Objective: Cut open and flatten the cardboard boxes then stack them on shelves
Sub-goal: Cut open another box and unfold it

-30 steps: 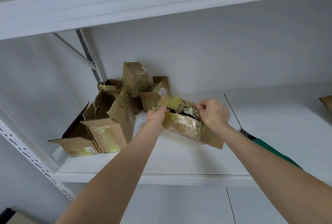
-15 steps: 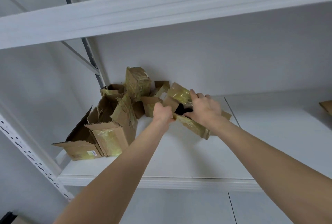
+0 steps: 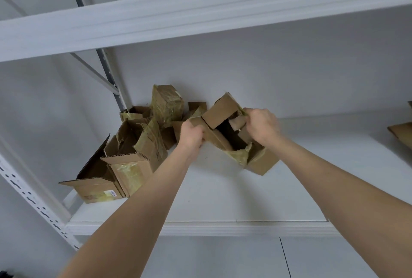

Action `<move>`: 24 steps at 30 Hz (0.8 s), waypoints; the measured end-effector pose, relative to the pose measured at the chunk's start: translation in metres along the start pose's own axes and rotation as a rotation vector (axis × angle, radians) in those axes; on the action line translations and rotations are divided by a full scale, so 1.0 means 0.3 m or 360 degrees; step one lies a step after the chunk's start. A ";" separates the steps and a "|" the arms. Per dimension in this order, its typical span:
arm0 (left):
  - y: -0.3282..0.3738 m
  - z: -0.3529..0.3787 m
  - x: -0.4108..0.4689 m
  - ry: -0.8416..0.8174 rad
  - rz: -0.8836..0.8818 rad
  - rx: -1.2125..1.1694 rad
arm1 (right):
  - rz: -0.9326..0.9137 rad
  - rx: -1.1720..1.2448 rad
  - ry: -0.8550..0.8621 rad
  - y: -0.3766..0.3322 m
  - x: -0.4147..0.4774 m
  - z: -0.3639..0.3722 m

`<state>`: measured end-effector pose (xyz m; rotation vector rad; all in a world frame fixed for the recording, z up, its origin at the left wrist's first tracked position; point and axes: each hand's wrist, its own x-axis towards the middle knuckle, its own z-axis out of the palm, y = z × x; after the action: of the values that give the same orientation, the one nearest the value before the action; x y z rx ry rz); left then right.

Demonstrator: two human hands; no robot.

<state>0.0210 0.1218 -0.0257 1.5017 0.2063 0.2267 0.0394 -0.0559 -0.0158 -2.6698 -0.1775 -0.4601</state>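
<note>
I see a wide white shelf [image 3: 223, 199] in front of me, with its thick front edge near me. Above it an upper shelf [image 3: 200, 17], white too, slants across the top. Behind both is a plain, pale grey wall [image 3: 278, 72]. On the near left, a white post [image 3: 33, 202] with small dark holes goes up at a slant. Far left, a grey post [image 3: 106, 66] and a thin slanted bar [image 3: 93, 72] stand by the wall. The light is soft and even.
</note>
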 end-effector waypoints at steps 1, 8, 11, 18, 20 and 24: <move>0.003 -0.002 0.004 0.0040 -0.0008 -0.0106 | 0.0056 0.0105 0.0020 0.015 0.000 0.002; 0.034 0.115 -0.027 -0.0147 -0.0442 0.0172 | 0.0338 0.0571 0.0242 0.025 -0.021 0.025; 0.017 0.138 -0.055 -0.0253 -0.0467 0.0168 | 0.0503 0.0792 0.0210 0.049 -0.008 0.014; -0.003 0.078 -0.026 -0.0156 -0.0279 -0.0131 | 0.0856 0.1459 -0.0021 0.148 -0.018 0.015; -0.006 0.078 -0.018 -0.0127 -0.0214 -0.0014 | 0.0839 0.1555 -0.0150 0.154 -0.033 0.017; -0.009 0.071 0.011 0.0046 -0.0090 0.0149 | 0.0688 0.1744 -0.0442 0.145 -0.062 -0.005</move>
<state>0.0300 0.1022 -0.0271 1.5837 0.2854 0.1955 0.0301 -0.0966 -0.0376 -1.5981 0.0668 0.1453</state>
